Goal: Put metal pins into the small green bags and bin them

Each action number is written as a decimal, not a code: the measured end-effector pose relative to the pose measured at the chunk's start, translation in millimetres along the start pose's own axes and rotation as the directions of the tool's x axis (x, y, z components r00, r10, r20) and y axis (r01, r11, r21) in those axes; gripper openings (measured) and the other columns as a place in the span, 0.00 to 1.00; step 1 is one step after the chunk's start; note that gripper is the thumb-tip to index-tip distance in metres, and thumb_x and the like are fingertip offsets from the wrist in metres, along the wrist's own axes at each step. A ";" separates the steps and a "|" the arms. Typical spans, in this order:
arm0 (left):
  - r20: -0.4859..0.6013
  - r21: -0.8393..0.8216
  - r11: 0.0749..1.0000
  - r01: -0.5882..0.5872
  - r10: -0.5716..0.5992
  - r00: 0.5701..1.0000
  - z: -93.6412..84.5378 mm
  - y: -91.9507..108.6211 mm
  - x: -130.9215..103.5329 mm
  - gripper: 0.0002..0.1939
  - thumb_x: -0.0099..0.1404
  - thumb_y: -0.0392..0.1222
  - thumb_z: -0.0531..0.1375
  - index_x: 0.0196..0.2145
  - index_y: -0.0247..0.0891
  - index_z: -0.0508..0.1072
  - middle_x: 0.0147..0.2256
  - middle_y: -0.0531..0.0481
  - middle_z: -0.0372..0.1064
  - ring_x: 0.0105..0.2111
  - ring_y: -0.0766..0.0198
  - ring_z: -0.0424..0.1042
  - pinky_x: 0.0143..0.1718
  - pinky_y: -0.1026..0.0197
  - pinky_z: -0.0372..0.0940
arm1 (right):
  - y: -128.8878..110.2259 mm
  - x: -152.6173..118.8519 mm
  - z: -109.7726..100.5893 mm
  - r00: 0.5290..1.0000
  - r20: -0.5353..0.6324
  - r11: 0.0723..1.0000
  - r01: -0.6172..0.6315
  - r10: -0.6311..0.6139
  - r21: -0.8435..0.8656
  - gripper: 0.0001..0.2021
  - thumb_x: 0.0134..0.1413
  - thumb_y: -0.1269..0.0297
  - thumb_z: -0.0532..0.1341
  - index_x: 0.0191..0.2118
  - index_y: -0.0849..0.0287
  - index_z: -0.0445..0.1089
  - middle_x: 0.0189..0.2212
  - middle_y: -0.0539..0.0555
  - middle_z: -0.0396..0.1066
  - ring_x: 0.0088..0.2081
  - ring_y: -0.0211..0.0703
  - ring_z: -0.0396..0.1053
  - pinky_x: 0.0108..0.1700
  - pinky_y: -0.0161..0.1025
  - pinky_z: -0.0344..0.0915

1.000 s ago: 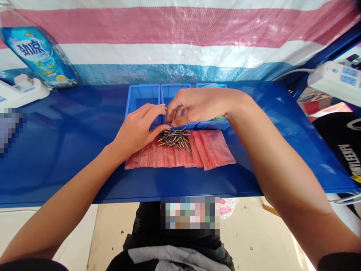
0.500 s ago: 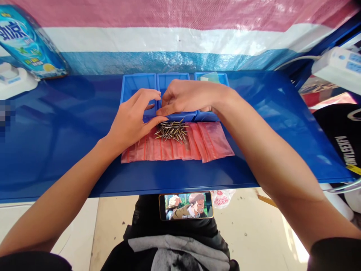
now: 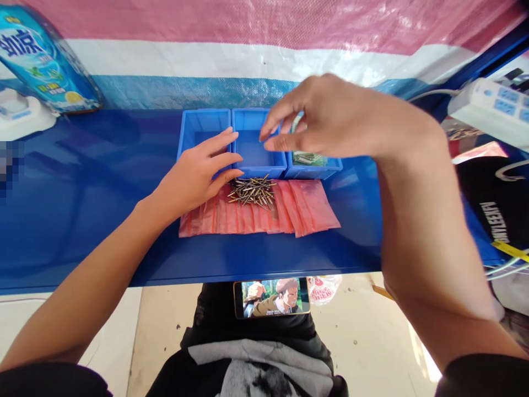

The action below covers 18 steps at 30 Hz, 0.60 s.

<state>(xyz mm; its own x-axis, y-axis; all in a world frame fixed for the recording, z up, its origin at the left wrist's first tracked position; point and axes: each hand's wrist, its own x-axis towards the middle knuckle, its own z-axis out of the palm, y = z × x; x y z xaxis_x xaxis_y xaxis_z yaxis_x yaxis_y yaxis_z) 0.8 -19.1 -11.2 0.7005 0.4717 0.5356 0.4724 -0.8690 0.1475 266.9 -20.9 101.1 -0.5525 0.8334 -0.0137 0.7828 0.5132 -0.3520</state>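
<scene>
Beside left hand (image 3: 188, 179), metal pins (image 3: 251, 191) atop pink bags (image 3: 317, 208), contact unclear

Large "劲凉" on the blue package (image 3: 52, 74)

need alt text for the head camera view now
An open left hand is beside a pile of metal pins on pink bags, while the right hand hovers over three blue bins on a blue table. A phone showing a cartoon lies on a lap.
</scene>
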 end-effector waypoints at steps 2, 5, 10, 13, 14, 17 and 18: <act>-0.002 -0.021 1.000 0.019 -0.019 1.000 -0.6 2.4 0.0 0.11 0.78 0.43 0.61 0.51 0.37 0.79 0.63 0.39 0.72 0.67 0.47 0.69 0.67 0.46 0.71 | 6.0 -12.9 17.4 0.988 -0.006 0.984 0.155 -0.156 -0.092 0.08 0.61 0.67 0.72 0.46 0.56 0.84 0.43 0.57 0.82 0.43 0.49 0.77 0.49 0.44 0.72; -0.015 -0.050 0.998 0.028 -0.028 0.999 -0.8 4.4 -0.1 0.10 0.77 0.43 0.62 0.49 0.37 0.81 0.61 0.41 0.74 0.66 0.49 0.72 0.67 0.50 0.71 | 13.8 -29.8 50.8 0.976 -0.088 0.976 0.187 -0.197 -0.112 0.10 0.68 0.72 0.62 0.47 0.61 0.82 0.47 0.62 0.77 0.46 0.53 0.76 0.50 0.50 0.72; -0.025 -0.051 0.999 0.003 -0.004 1.000 -0.6 0.6 -0.4 0.12 0.77 0.46 0.63 0.50 0.38 0.81 0.60 0.43 0.76 0.63 0.49 0.74 0.66 0.49 0.72 | 25.2 -46.6 80.8 0.912 -0.351 0.963 0.138 -0.214 -0.230 0.11 0.72 0.63 0.61 0.44 0.57 0.83 0.52 0.63 0.73 0.49 0.54 0.71 0.50 0.52 0.72; -0.017 -0.063 0.998 -0.009 0.008 1.000 -1.1 -2.1 0.4 0.12 0.77 0.47 0.64 0.50 0.39 0.81 0.58 0.44 0.77 0.63 0.50 0.74 0.67 0.48 0.71 | 33.4 -49.9 86.9 0.900 -0.380 0.972 0.156 -0.214 -0.178 0.12 0.72 0.65 0.60 0.48 0.57 0.83 0.51 0.62 0.71 0.40 0.47 0.70 0.42 0.48 0.72; -0.018 -0.068 0.998 -0.012 0.011 1.000 -1.3 -2.7 0.8 0.12 0.76 0.47 0.64 0.50 0.39 0.82 0.58 0.44 0.77 0.63 0.50 0.75 0.67 0.47 0.71 | 36.5 -49.8 88.7 0.892 -0.390 0.972 0.183 -0.226 -0.147 0.13 0.72 0.67 0.59 0.49 0.57 0.83 0.50 0.62 0.71 0.38 0.45 0.70 0.40 0.47 0.72; -0.025 -0.078 0.997 -0.027 0.025 0.999 -1.4 -4.0 1.9 0.11 0.76 0.46 0.64 0.50 0.39 0.82 0.57 0.43 0.78 0.61 0.50 0.76 0.65 0.46 0.72 | 45.4 -47.8 93.1 0.854 -0.439 0.960 0.258 -0.279 -0.108 0.13 0.71 0.69 0.59 0.49 0.57 0.82 0.48 0.60 0.72 0.37 0.43 0.69 0.37 0.45 0.71; -0.028 -0.078 0.996 -0.035 0.033 0.999 -1.2 -4.4 2.1 0.11 0.76 0.45 0.64 0.49 0.39 0.82 0.56 0.43 0.78 0.61 0.49 0.76 0.65 0.46 0.73 | 47.1 -47.1 93.6 0.847 -0.446 0.957 0.270 -0.289 -0.108 0.13 0.71 0.69 0.59 0.49 0.57 0.82 0.48 0.60 0.72 0.37 0.43 0.70 0.37 0.45 0.71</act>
<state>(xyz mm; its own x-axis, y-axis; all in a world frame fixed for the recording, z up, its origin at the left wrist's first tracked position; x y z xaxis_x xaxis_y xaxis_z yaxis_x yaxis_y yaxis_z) -0.4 -14.4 -9.8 0.7006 0.4382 0.5631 0.4043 -0.8941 0.1928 302.9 -55.3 -2.5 -0.5665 0.6489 0.5080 0.6306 0.7382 -0.2397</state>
